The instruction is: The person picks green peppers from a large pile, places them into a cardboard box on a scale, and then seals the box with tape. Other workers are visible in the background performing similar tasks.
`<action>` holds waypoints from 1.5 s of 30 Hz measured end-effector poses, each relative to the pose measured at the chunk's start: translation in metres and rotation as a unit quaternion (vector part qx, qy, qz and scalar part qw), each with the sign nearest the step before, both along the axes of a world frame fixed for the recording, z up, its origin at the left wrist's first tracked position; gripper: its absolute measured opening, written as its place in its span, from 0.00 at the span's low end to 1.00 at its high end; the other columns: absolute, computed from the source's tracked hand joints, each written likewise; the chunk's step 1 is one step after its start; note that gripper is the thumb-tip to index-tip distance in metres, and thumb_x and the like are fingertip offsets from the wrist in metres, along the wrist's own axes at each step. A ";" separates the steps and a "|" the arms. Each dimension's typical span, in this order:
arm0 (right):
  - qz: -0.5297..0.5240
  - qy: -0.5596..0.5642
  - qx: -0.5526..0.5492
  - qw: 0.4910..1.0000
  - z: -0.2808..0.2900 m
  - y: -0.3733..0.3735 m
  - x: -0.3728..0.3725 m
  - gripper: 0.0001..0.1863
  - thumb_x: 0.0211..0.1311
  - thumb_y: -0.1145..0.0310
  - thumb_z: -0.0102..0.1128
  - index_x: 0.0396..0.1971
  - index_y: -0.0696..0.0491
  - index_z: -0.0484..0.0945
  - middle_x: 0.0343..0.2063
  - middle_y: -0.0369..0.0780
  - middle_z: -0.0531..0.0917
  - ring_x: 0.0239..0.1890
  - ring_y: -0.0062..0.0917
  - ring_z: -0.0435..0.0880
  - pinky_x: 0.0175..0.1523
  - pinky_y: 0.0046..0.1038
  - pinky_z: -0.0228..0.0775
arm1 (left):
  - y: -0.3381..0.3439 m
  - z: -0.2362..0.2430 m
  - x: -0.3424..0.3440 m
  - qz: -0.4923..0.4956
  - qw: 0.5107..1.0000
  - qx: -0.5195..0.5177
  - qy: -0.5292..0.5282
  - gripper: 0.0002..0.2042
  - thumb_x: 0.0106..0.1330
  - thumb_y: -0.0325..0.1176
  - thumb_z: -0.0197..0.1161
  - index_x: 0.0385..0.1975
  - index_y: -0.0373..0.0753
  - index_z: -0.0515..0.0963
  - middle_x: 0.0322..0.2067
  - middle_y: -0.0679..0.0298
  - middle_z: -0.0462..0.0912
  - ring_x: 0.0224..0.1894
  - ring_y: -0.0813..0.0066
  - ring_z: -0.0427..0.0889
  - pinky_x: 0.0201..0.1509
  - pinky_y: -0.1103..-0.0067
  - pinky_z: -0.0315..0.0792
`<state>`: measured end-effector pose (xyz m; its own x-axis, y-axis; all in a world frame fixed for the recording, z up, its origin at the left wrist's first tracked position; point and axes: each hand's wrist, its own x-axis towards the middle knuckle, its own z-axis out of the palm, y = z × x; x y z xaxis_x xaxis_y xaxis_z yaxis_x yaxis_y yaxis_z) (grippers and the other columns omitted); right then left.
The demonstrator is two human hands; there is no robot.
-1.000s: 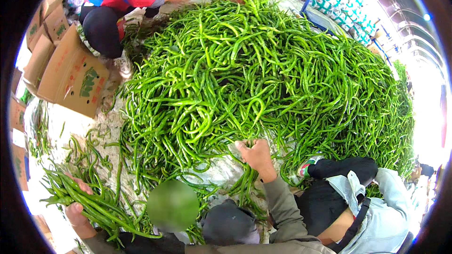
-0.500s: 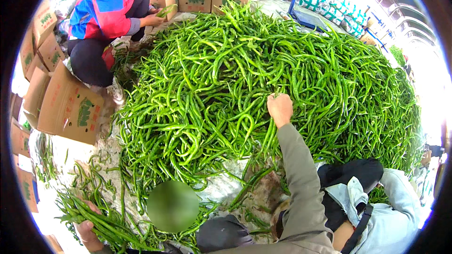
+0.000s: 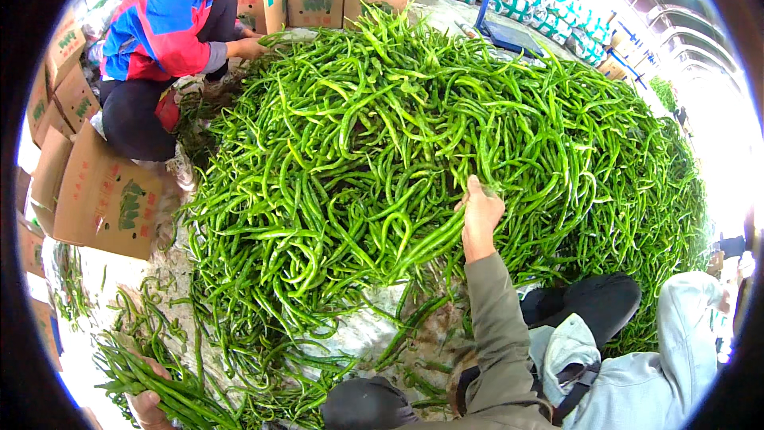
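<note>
A large heap of long green chili peppers (image 3: 318,183) spreads over the floor before me. At the lower left, my left hand (image 3: 151,398) is closed around a thick bunch of green chili peppers (image 3: 179,402). My right hand (image 3: 482,211) reaches to the near middle of the heap, its fingers closed. A few long chili peppers (image 3: 434,240) trail from it toward the lower left. The fingertips are partly hidden, so exactly how many it grips does not show.
Opposite me at left, a person in a blue and red jacket (image 3: 171,20) crouches by the heap. Another person in a pale jacket (image 3: 637,378) sits close at my right. An open carton (image 3: 107,195) stands left; stacked cartons (image 3: 314,0), a blue scale (image 3: 509,36) and bundled sacks (image 3: 533,0) lie behind.
My right hand has drawn a little toward me, and the peppers trailing from it now slant left. The crouching person's hands have lowered to the heap. My left hand keeps its bunch.
</note>
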<state>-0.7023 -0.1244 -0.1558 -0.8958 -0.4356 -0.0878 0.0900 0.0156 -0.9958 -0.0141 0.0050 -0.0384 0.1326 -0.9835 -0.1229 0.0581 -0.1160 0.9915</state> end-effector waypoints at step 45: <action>-0.242 -0.053 0.259 0.934 0.027 0.056 -0.150 0.25 0.64 0.56 0.69 0.47 0.65 0.78 0.32 0.45 0.83 0.28 0.33 0.79 0.40 0.47 0.77 | -0.035 0.006 -0.045 -0.047 0.999 0.008 0.004 0.46 0.43 0.42 0.76 0.65 0.35 0.63 0.37 0.62 0.76 0.37 0.71 0.76 0.39 0.76 0.74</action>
